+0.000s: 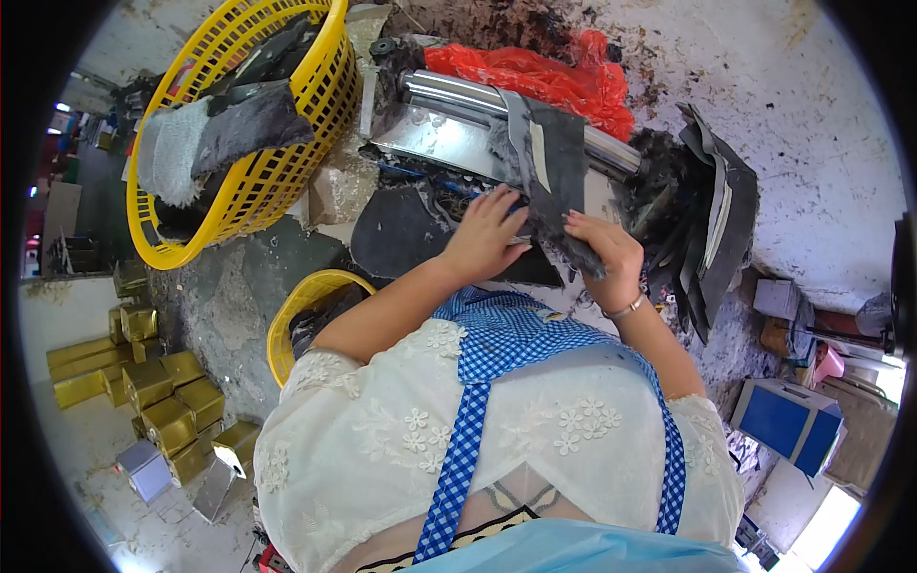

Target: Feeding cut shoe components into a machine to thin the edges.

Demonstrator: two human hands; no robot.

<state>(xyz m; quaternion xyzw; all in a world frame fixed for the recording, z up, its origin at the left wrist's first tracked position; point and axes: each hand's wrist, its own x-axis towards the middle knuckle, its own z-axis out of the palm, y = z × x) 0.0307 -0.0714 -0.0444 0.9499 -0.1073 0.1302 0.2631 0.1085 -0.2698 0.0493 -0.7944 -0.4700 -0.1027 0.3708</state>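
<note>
A dark grey, fur-backed sheet piece (pixel 564 143) lies across the shiny metal rollers (pixel 611 151) of a machine, its furry end hanging down toward me. My right hand (pixel 611 254) is closed round the right side of that lower end, fingers on top. At its left edge is my left hand (pixel 485 235), fingers stretched and slightly apart, the fingertips next to the fur; whether they touch it I cannot tell. A flat metal plate (pixel 444 136) slopes in front of the rollers, left of the piece. Below it, a dark rounded panel (pixel 396 229) lies left of my left hand.
A yellow basket (pixel 330 81) with grey furry pieces stands at the far left; a smaller yellow basket (pixel 279 336) is by my left elbow. Red plastic (pixel 535 78) lies behind the rollers. Dark sheets (pixel 721 191) pile up at right. Gold boxes (pixel 172 420) stand on the left floor.
</note>
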